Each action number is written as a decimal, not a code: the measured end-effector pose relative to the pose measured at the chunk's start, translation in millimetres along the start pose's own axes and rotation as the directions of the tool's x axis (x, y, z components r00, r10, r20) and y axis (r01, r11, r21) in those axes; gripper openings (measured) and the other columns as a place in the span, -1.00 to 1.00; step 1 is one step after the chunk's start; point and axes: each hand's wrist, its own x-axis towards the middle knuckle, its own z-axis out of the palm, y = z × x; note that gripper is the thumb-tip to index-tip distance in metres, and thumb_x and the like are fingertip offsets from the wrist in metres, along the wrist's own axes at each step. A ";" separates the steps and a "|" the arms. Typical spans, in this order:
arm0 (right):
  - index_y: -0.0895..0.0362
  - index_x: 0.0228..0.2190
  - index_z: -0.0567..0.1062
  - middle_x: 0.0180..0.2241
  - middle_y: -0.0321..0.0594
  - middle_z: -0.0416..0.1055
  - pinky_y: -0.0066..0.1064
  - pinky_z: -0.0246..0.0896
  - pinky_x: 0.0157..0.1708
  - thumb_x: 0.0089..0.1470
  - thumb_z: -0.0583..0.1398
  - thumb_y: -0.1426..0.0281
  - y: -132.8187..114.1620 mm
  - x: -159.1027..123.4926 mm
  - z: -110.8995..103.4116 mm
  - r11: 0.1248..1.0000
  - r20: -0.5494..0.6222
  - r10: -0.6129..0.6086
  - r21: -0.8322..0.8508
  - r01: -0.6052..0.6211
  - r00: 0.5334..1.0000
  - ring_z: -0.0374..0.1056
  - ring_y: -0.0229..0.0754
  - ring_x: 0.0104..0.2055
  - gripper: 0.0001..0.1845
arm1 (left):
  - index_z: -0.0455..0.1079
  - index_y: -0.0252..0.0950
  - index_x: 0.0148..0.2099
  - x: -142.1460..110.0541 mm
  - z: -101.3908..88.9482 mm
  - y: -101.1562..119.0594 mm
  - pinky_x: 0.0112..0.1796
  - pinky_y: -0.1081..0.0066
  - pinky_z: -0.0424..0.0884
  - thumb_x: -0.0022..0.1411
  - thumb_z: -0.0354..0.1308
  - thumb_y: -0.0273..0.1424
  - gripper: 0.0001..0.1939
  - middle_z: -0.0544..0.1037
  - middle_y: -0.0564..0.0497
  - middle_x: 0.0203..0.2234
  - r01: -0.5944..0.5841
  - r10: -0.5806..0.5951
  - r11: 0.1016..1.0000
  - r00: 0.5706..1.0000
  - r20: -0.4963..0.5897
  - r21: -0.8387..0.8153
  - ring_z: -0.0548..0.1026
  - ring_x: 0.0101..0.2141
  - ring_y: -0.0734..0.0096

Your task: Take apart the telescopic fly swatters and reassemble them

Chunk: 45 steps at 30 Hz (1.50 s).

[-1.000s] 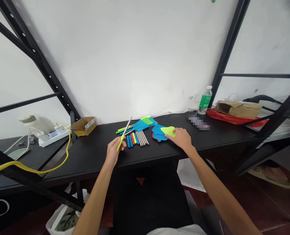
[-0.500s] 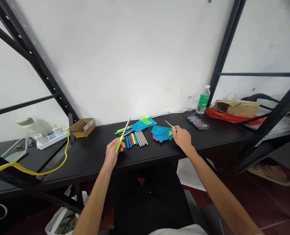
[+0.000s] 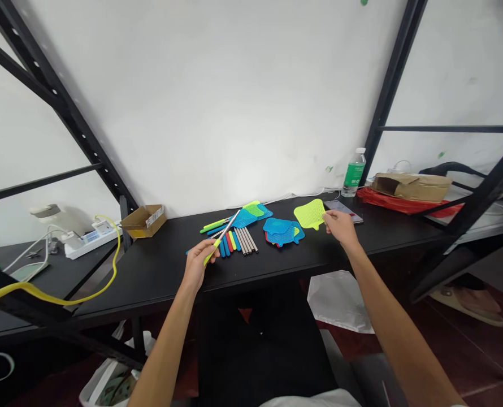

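My left hand (image 3: 195,263) is closed round the yellow-green handle of a metal rod (image 3: 229,227), whose bare end tilts up to the right. Between the fingertips of my right hand (image 3: 341,226) is a yellow-green fly swatter head (image 3: 309,213), its mesh face turned toward me above the table. Left of it lies a pile of loose swatter heads (image 3: 280,230), mostly blue, with red and yellow-green edges showing. Several metal rods (image 3: 246,241) are lined up beside a row of blue, red and yellow handles (image 3: 228,244). Behind them rest fly swatters with blue and green heads (image 3: 248,213).
An open cardboard box (image 3: 144,221) stands at the table's left. A phone (image 3: 355,216) lies behind my right hand, near a water bottle (image 3: 354,172). Black shelf posts (image 3: 387,93) rise at both sides. A yellow cable (image 3: 115,265) hangs at the left.
My right hand has moved right, away from the pile, and the yellow-green swatter head has turned from edge-on to face-on. The rod in my left hand has tipped further right.
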 end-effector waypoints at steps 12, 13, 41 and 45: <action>0.18 -0.54 0.44 -0.49 -0.13 0.53 -0.47 0.29 -0.57 -0.16 0.25 0.36 -40.1 -23.1 25.7 0.641 0.300 0.099 0.710 -0.292 0.949 0.39 -0.25 -0.59 -0.87 | 0.56 -0.31 -0.19 1.0 -2.0 -5.4 -0.45 0.46 0.23 0.13 0.30 -0.32 -0.79 0.51 0.02 -0.55 -0.077 0.059 0.986 0.990 0.127 0.146 0.31 -0.54 0.50; 0.18 -0.55 0.43 -0.49 -0.12 0.53 -0.46 0.29 -0.57 -0.16 0.26 0.36 -42.3 -25.6 29.3 0.631 0.328 0.085 0.713 -0.306 0.941 0.38 -0.25 -0.59 -0.86 | 0.56 -0.31 -0.19 1.0 -2.3 -5.7 -0.44 0.45 0.23 0.13 0.30 -0.32 -0.79 0.52 0.02 -0.55 -0.081 0.061 0.985 0.989 0.134 0.153 0.31 -0.54 0.49; 0.17 -0.48 0.53 -0.55 -0.26 0.46 -0.45 0.12 -0.61 -0.14 0.41 0.24 -73.9 -80.9 87.2 0.490 0.517 -0.106 0.770 -0.408 0.849 0.30 -0.30 -0.61 -0.73 | 0.58 -0.28 -0.20 -0.8 -1.3 -2.3 -0.43 0.42 0.25 0.11 0.28 -0.31 -0.78 0.54 -0.01 -0.55 -0.093 0.052 0.970 0.982 0.179 0.226 0.37 -0.51 0.41; 0.15 -0.46 0.52 -0.57 -0.30 0.42 -0.46 0.11 -0.62 -0.09 0.38 0.22 -75.1 -88.8 96.1 0.498 0.473 -0.080 0.781 -0.376 0.877 0.26 -0.33 -0.64 -0.74 | 0.59 -0.28 -0.20 -1.2 -1.3 -1.9 -0.42 0.42 0.26 0.11 0.29 -0.30 -0.79 0.54 0.00 -0.55 -0.088 0.048 0.971 0.982 0.181 0.220 0.37 -0.51 0.41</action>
